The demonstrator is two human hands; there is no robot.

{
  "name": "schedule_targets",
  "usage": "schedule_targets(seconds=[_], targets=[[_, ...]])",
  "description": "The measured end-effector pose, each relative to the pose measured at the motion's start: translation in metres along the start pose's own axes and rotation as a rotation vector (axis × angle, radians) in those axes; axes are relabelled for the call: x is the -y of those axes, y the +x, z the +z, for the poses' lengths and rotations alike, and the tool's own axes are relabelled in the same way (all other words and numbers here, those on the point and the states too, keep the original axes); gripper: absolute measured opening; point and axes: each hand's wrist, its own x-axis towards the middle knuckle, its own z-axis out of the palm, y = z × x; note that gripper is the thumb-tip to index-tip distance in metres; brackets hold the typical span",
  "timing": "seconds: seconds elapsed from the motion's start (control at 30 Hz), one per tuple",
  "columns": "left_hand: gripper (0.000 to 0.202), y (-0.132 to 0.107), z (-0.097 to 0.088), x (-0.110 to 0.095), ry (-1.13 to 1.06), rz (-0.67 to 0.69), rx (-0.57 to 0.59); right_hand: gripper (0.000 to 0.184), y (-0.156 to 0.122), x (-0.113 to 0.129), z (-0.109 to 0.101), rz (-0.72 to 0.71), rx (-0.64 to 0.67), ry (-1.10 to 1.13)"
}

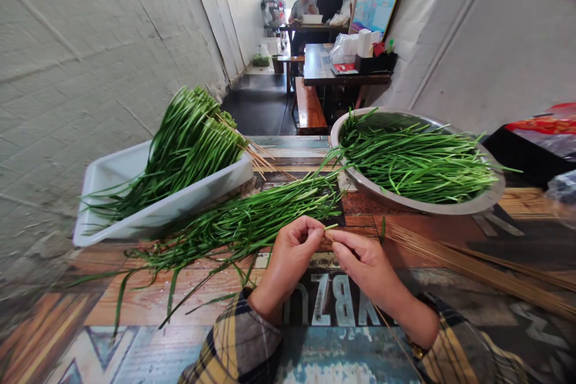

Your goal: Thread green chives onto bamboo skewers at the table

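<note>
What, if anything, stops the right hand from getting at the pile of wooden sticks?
Probably nothing: yes, it looks reachable. The sticks lie bare on the table beside the right hand, with nothing between. Its fingers and the left hand pinch a chive, though, which it would have to drop.

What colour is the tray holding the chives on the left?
White, a plain rectangular tray; the head view shows it best.
</note>
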Motion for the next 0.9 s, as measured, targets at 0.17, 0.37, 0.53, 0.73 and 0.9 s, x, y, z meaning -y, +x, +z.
schedule_targets(seconds=[0.17, 0.37, 0.53, 0.73, 0.9], targets=[[0.017, -0.0010, 0.0009, -0.0004, -0.006, -0.003, -0.006, 0.033, -0.0003, 0.0005, 0.0001, 0.045, 0.024, 0.051], [0.016, -0.0010, 0.0005, 0.0009, -0.018, 0.001, 0.002, 0.033, -0.0007, -0.0007, -0.0009, 0.074, 0.042, 0.086], [0.017, -0.0011, -0.0001, -0.0002, -0.040, -0.013, 0.002, 0.031, 0.0005, 0.0023, -0.0014, 0.027, 0.027, 0.048], [0.018, -0.0015, -0.0005, -0.0011, -0.059, -0.040, 0.019, 0.030, 0.0013, 0.0066, -0.0025, 0.000, 0.033, 0.007], [0.016, -0.0018, -0.0001, -0.0016, -0.040, -0.041, -0.003, 0.028, 0.0013, 0.0075, -0.0021, -0.004, 0.038, -0.011]])
